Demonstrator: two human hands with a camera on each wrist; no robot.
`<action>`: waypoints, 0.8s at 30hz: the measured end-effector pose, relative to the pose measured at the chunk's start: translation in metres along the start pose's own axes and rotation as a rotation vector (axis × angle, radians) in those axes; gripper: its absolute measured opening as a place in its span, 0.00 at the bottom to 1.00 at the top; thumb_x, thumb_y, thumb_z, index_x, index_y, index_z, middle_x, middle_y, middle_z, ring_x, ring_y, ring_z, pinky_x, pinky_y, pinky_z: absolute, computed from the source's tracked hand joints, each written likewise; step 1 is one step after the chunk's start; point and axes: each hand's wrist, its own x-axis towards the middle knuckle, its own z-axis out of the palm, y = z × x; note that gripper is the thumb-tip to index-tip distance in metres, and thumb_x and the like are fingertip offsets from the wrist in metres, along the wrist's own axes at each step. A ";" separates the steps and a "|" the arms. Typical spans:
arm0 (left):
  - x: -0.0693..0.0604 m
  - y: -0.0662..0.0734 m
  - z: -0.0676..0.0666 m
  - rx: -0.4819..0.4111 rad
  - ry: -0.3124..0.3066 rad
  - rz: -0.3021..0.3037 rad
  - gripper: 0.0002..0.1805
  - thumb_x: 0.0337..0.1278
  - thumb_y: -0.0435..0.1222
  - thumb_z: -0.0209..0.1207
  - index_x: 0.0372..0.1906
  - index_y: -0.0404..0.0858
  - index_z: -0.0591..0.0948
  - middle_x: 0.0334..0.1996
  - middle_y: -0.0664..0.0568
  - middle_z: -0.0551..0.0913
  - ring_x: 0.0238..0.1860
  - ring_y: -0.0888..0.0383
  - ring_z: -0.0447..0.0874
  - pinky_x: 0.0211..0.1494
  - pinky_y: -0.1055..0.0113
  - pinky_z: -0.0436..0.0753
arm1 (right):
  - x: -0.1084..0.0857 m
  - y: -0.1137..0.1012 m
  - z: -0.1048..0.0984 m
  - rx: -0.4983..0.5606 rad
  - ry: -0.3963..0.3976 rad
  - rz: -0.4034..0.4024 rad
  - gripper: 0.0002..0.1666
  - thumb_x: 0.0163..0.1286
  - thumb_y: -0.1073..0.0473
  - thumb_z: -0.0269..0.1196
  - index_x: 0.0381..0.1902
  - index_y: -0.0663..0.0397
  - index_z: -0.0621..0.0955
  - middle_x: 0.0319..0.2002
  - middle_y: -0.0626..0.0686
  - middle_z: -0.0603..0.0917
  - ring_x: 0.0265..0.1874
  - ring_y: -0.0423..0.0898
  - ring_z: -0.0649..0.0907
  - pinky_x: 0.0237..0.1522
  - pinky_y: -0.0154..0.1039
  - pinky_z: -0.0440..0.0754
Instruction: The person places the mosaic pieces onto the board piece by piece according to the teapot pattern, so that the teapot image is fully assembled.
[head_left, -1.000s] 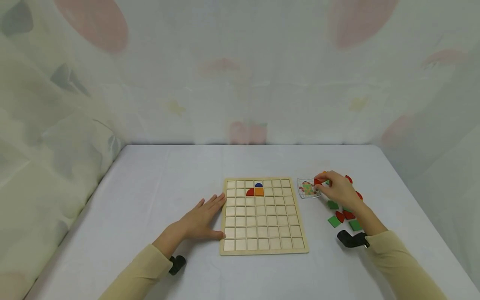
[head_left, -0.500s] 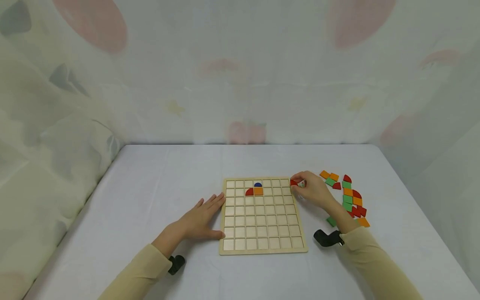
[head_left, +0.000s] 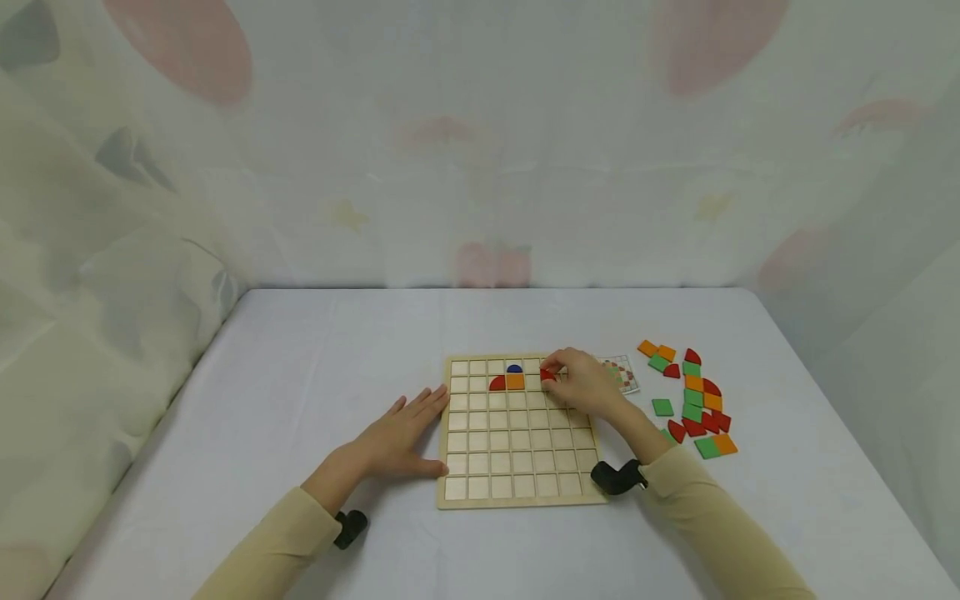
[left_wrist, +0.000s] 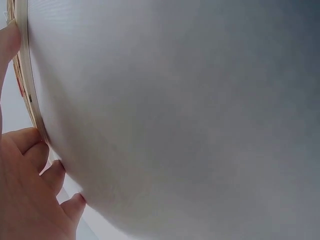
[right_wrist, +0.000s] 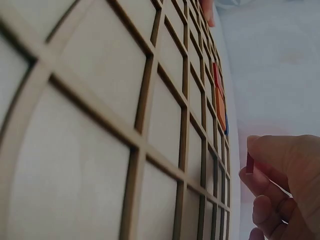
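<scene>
A wooden grid board lies flat on the white table. In its upper cells sit a red quarter-circle tile, an orange square tile and a blue half-round tile. My left hand rests at the board's left edge, fingers spread, fingertips and thumb touching the rim. Over the upper right part of the board, my right hand pinches a red tile between thumb and fingertips. The right wrist view shows this red tile edge-on, held apart from the grid.
A small printed pattern card lies right of the board, partly behind my right hand. Several loose green, orange and red tiles are scattered farther right. Fabric walls close off the table's back and sides.
My right hand has carried the red tile leftward from beside the loose tiles, past the card, to over the board. The left hand stays at the board's edge.
</scene>
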 end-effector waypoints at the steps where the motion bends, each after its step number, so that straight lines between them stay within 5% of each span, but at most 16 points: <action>1: 0.000 0.000 0.000 -0.002 0.001 0.002 0.55 0.43 0.59 0.62 0.72 0.36 0.51 0.73 0.49 0.48 0.72 0.47 0.47 0.69 0.43 0.50 | 0.001 -0.002 0.001 -0.003 -0.004 -0.012 0.12 0.57 0.58 0.65 0.40 0.55 0.82 0.35 0.50 0.82 0.35 0.46 0.80 0.36 0.40 0.77; 24: 0.001 -0.002 0.004 0.003 -0.002 -0.014 0.56 0.42 0.62 0.61 0.72 0.38 0.50 0.73 0.51 0.47 0.72 0.49 0.46 0.70 0.44 0.50 | 0.011 -0.003 0.022 -0.154 0.022 -0.098 0.10 0.54 0.57 0.67 0.35 0.50 0.81 0.30 0.47 0.78 0.29 0.42 0.77 0.31 0.35 0.75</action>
